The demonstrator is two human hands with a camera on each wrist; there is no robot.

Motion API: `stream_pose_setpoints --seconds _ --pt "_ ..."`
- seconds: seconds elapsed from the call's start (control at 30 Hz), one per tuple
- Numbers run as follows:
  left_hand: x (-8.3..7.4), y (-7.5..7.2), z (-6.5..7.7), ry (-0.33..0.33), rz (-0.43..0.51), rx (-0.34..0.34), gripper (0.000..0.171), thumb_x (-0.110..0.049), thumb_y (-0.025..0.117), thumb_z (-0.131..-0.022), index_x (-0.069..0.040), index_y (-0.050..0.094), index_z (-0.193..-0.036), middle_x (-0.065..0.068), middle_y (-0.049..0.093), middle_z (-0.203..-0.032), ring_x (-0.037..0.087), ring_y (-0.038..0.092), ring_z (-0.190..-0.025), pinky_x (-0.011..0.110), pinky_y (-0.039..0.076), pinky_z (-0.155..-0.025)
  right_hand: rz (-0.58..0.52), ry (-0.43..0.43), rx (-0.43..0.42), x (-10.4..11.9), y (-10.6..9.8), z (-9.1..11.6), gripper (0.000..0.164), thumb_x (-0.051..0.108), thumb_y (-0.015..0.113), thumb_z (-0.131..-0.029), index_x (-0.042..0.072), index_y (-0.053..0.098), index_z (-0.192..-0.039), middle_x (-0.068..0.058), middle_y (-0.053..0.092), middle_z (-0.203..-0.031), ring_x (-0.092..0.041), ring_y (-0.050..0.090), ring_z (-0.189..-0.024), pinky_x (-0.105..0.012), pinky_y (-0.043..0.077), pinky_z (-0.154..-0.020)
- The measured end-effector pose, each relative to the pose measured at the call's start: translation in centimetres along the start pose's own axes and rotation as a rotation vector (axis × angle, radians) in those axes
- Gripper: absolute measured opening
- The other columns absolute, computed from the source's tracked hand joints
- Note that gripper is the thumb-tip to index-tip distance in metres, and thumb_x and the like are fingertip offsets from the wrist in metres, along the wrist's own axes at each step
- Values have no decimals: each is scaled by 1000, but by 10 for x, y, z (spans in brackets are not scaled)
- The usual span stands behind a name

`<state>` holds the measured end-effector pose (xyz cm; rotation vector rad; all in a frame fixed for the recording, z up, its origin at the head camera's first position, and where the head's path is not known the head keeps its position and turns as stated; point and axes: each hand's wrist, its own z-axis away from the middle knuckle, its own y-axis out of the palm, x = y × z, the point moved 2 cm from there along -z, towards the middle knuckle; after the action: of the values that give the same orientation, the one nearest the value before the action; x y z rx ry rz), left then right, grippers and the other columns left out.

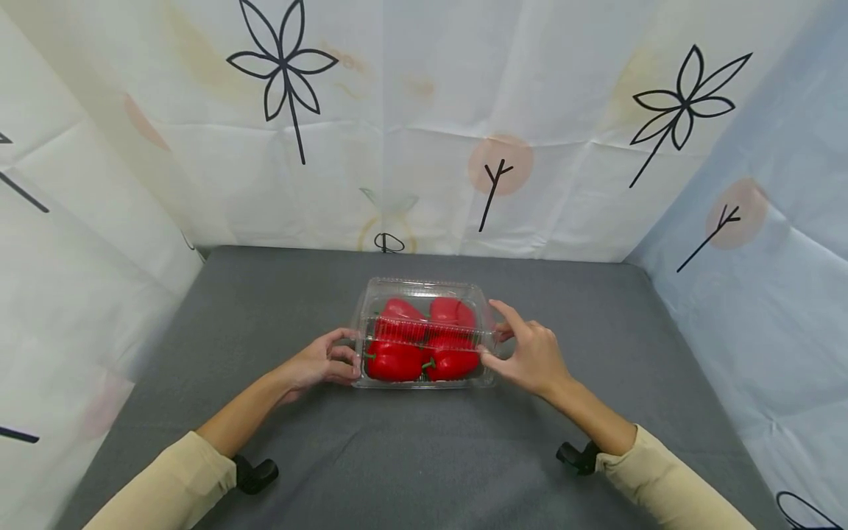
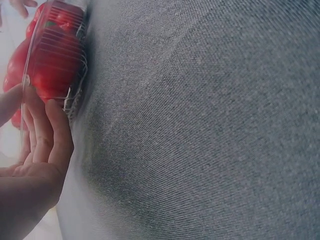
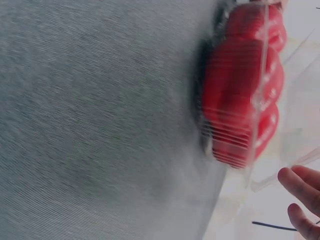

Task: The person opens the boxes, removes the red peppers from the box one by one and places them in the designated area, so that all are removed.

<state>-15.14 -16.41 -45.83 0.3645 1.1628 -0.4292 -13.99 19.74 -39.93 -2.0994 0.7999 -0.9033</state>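
Observation:
A clear plastic clamshell box on the table holds several red bell peppers with green stems. Its hinged clear lid is raised at a slant over the peppers. At the box's left side my left hand grips the rim, with the thumb on one side of the wall and curled fingers on the other. My right hand is at the lid's right edge, thumb at the near corner and forefinger reaching back. In the right wrist view, fingertips overlap the lid's edge.
Grey cloth covers the table. White patterned curtains enclose the back and both sides, meeting the table's edges. Black wrist straps show below each sleeve.

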Motion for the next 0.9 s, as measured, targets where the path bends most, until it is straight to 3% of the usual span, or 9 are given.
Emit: stream_pose_setpoints --seconds 0.37,0.73,0.9 --pt "1 1 3 -17 -5 33 63 -6 71 -90 0 35 -141 8 64 -93 23 65 -86 37 56 -86 -141 34 -31 -3 -16 -18 62 26 82 -75 4 59 -128 -5 73 -80 -19 67 -65 -43 51 -62" --pt "1 8 7 -51 -5 49 64 -5 71 -89 0 34 -141 6 66 -90 21 64 -84 34 56 -82 -271 171 -87 -14 -26 -39 52 18 81 -79 2 62 -124 -7 68 -78 -30 66 -76 -46 53 -74" --pt "1 13 8 -54 -12 53 69 -5 71 -88 -3 32 -145 5 65 -88 20 63 -82 34 55 -80 -322 193 -106 -17 -25 -49 48 17 79 -84 3 61 -125 -8 70 -82 -26 65 -77 -46 53 -75"
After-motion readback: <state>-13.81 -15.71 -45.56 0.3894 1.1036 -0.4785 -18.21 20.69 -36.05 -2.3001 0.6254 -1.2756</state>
